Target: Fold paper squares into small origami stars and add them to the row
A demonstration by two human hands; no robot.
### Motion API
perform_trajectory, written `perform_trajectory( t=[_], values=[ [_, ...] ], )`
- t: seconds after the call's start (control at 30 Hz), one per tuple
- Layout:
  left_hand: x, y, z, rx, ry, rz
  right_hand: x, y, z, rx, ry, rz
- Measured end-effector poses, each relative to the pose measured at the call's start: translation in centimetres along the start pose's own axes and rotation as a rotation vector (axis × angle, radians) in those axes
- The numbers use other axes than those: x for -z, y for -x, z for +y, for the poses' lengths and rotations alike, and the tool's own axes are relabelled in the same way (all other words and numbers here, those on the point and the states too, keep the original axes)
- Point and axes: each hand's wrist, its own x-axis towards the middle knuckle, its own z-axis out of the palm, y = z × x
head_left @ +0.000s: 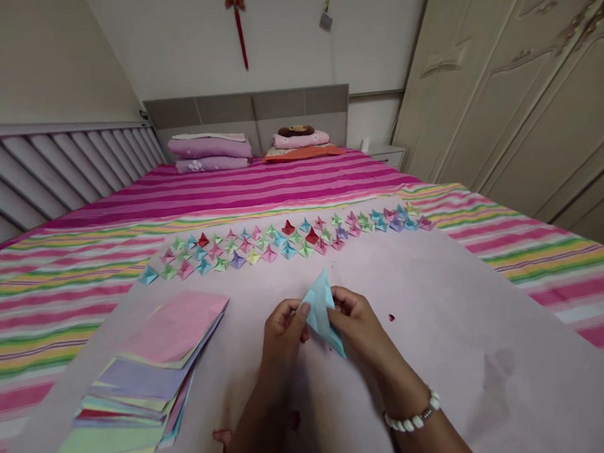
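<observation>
A light blue sheet of folding paper [319,307], partly folded to a pointed shape, is held up above the board between both hands. My left hand [286,327] pinches its left edge, the thumb lying on the front. On the other side my right hand [357,321] grips the paper with thumb and fingers; some fingertips are hidden behind it. Beyond the hands, rows of small folded paper boats [287,248] in blue, green, pink, red, purple and yellow line the far part of the board. To the left lies a fanned stack of coloured paper sheets [176,329].
The pale board [437,341] rests on a bed with a striped cover [547,242]. Small red scraps [391,317] are scattered on it. Folded bedding [211,150] lies by the headboard [227,109]. A wardrobe [501,97] stands at right, a white railing [64,163] at left.
</observation>
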Motion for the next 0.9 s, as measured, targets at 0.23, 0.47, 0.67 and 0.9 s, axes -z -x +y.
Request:
perform_trajectory(
  t=[0.23, 0.47, 0.67, 0.9],
  values=[
    [-0.5, 0.0, 0.1, -0.104, 0.029, 0.025, -0.5, 0.0, 1.1, 0.357, 0.516, 0.142],
    [-0.3, 0.4, -0.5, -0.211, -0.112, -0.022, -0.5, 0.1, 1.0, 0.489, 0.639, 0.113],
    [-0.3, 0.3, -1.2, -0.188, -0.172, 0.050, -0.3, 0.0, 1.2, 0.455, 0.623, 0.120],
    [-0.2, 0.1, -1.7, -0.127, -0.093, 0.140, -0.5, 0.1, 1.2, 0.455, 0.564, 0.056]
  ],
)
